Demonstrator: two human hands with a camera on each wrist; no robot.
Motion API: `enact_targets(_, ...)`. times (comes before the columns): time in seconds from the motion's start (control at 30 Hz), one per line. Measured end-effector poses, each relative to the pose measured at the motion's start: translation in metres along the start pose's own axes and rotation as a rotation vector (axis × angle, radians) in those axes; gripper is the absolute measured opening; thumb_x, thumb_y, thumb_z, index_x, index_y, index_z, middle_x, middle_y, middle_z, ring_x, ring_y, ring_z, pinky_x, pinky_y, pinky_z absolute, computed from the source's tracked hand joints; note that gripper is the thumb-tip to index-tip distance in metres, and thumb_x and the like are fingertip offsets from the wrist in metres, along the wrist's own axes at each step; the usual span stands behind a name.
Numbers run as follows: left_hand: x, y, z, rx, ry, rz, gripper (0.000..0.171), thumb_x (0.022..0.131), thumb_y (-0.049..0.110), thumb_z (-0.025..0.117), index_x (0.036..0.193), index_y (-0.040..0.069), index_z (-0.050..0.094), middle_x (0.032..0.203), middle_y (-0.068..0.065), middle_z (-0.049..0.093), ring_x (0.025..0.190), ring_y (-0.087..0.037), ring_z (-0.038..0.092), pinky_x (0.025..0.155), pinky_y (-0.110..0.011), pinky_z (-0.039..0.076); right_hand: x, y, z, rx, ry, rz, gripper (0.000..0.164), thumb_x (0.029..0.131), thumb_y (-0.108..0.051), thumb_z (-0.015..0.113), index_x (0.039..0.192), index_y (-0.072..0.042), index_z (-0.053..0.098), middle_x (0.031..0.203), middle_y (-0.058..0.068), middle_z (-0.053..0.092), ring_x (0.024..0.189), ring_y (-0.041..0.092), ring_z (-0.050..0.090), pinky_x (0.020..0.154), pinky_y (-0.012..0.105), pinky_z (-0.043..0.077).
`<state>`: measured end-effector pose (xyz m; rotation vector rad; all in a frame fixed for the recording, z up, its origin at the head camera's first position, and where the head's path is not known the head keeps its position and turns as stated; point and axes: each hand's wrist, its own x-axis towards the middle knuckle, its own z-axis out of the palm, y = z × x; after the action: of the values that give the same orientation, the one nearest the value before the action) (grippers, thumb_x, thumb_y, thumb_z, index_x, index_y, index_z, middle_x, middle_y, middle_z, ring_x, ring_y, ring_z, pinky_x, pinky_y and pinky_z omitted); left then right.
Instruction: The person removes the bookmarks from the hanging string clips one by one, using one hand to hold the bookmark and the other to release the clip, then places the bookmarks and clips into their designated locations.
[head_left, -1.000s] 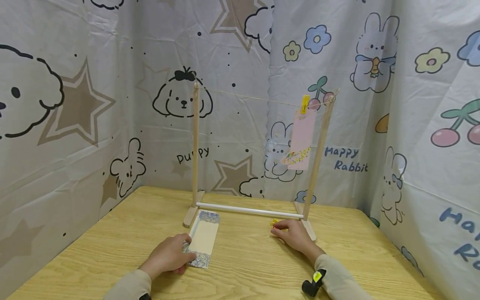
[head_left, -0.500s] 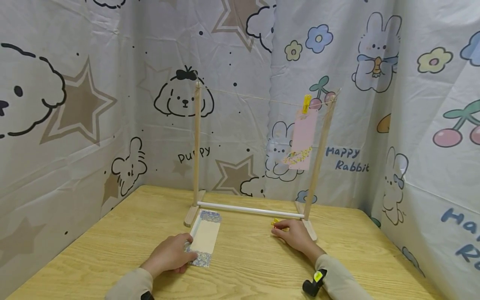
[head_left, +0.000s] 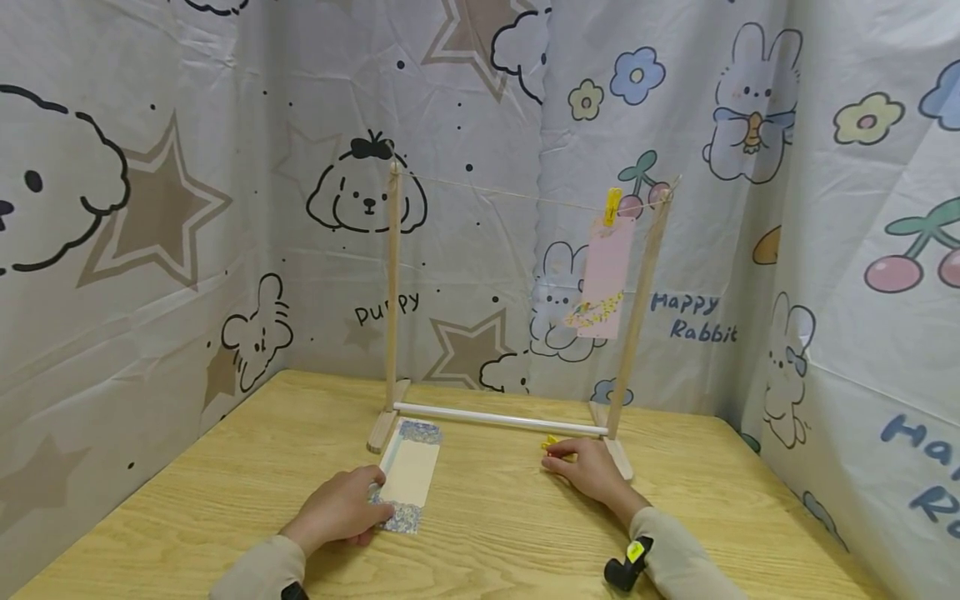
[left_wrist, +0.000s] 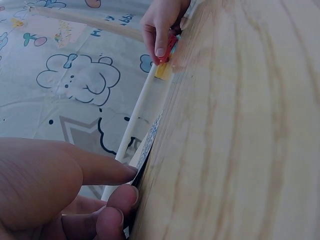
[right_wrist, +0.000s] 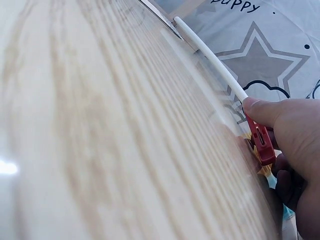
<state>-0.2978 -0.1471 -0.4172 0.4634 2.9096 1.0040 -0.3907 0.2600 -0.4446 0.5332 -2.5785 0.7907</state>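
My left hand (head_left: 341, 504) pinches the near-left edge of a cream card (head_left: 408, 475) with blue floral bands at both ends. In the left wrist view, the thumb and fingers close on the edge of the card (left_wrist: 149, 137), low by the tabletop. My right hand (head_left: 592, 471) is low at the rack's right foot, holding a red clothespin (right_wrist: 262, 142) between thumb and fingers. Right beside it, a yellow clothespin (left_wrist: 162, 71) shows at the fingertips; part of it is hidden by the hand. Some teal shows beneath the right hand too.
A wooden rack has a left post (head_left: 392, 292), a right post (head_left: 639, 308) and a white crossbar (head_left: 498, 419). From its string (head_left: 495, 190), a yellow clothespin (head_left: 612, 206) hangs a pink card (head_left: 606, 267). Printed curtains (head_left: 465, 100) enclose the wooden table (head_left: 480, 517).
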Motion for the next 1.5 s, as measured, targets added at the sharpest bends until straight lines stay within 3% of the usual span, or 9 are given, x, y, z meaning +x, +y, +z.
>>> enact_targets(0.37,-0.0004,0.0019,-0.0008,-0.018,-0.013,-0.027,0.043,0.095,0.021,0.075,0.129,-0.001,0.061,0.052,0.000,0.060,0.040,-0.012,0.052,0.048,-0.028,0.041,0.0016,0.0028,-0.0005,-0.009,-0.016,-0.015,0.025,0.088,-0.027,0.085,0.103,-0.008,0.082,0.091,-0.005,0.076,0.099,0.025,0.071,0.092,0.050,0.054)
enact_targets(1.3,-0.0013,0.0038,-0.0006,-0.020,-0.017,-0.042,0.043,0.096,0.019,0.073,0.131,-0.002,0.059,0.055,-0.001,0.061,0.043,-0.013,0.053,0.044,-0.026,0.037,0.0008,0.0041,0.0015,-0.017,-0.026,-0.036,0.026,0.085,-0.026,0.087,0.104,-0.010,0.083,0.089,-0.009,0.076,0.097,0.023,0.071,0.092,0.050,0.053)
enact_targets(1.5,-0.0005,0.0031,-0.0004,-0.005,-0.026,-0.035,0.043,0.096,0.021,0.073,0.130,-0.001,0.060,0.053,-0.001,0.060,0.040,-0.010,0.046,0.042,-0.024,0.036,0.0008,0.0032,0.0001,0.006,-0.048,-0.024,0.026,0.087,-0.026,0.086,0.105,-0.008,0.082,0.091,-0.006,0.076,0.099,0.025,0.071,0.092,0.051,0.053)
